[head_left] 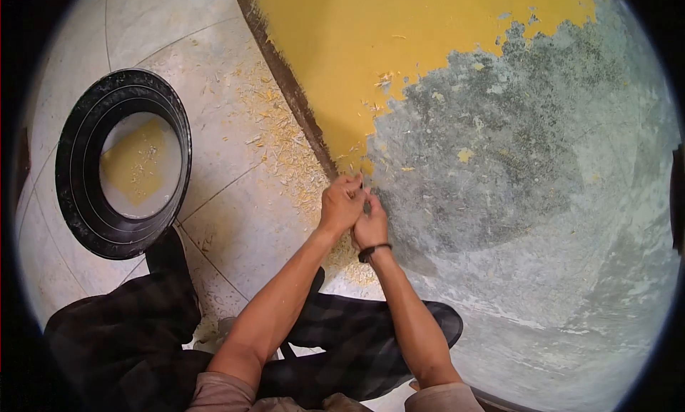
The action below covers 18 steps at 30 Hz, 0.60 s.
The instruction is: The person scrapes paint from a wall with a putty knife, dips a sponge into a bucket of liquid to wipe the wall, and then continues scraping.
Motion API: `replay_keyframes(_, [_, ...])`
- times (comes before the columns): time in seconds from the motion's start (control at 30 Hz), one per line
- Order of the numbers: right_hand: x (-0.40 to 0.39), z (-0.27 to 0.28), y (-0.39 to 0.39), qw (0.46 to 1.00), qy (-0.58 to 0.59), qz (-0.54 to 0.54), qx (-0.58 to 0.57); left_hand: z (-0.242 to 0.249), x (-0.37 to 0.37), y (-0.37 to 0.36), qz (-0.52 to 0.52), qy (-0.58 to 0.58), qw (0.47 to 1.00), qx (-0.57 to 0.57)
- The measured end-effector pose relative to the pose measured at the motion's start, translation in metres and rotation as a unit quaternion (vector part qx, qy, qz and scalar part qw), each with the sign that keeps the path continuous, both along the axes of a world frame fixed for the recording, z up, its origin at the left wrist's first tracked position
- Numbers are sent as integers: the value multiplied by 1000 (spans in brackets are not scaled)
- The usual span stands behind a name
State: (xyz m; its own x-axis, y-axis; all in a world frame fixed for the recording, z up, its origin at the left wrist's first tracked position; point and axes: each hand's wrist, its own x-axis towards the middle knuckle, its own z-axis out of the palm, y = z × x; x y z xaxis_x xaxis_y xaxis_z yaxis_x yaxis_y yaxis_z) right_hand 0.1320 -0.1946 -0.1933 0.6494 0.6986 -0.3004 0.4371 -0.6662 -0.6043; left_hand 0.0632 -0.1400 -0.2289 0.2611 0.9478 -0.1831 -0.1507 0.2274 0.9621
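My left hand (pixel 341 206) and my right hand (pixel 372 225) meet low on the wall, just above the floor edge. Both are closed, with fingers bent close together. A small dark bit shows between the fingertips, but most of what they grip is hidden. In front of them, yellow paint (pixel 428 26) with a ragged, flaking edge borders bare grey wall (pixel 492 126). A dark band (pixel 289 83) runs along the wall's foot up to my left hand. My right wrist wears a dark bracelet (pixel 374 252).
Yellow and white paint flakes (pixel 285 144) litter the tiled floor (pixel 214 133) along the wall. To the left stands a black bucket (pixel 80 176) with pale liquid and floating flakes inside. My legs in dark trousers (pixel 342 323) are folded below my arms.
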Motion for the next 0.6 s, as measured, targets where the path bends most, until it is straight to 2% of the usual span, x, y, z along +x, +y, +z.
replay_keyframes(0.03, [-2,2,-6,1000,-1,-8,23,3,1,-4,-8,-10,1000,5])
replay_keyframes(0.1, [-13,28,-7,999,-17,-27,-8,15,4,-11,7,-37,999,4])
replay_keyframes(0.17, [-25,51,-2,984,98,-148,-30,35,-4,-9,-53,-51,995,-66])
replay_keyframes(0.2, [-6,21,-19,998,15,-50,34,30,-3,-9,-60,-30,997,-43])
replay_keyframes(0.37, [2,12,-13,999,-27,-18,-6,17,6,-6,-25,-45,998,-44])
replay_keyframes(0.47, [6,19,-3,999,11,-28,-14,15,12,-5,22,18,1000,6])
replay_keyframes(0.6, [-4,25,-2,1000,10,-6,15,25,2,-5,14,-34,999,-21])
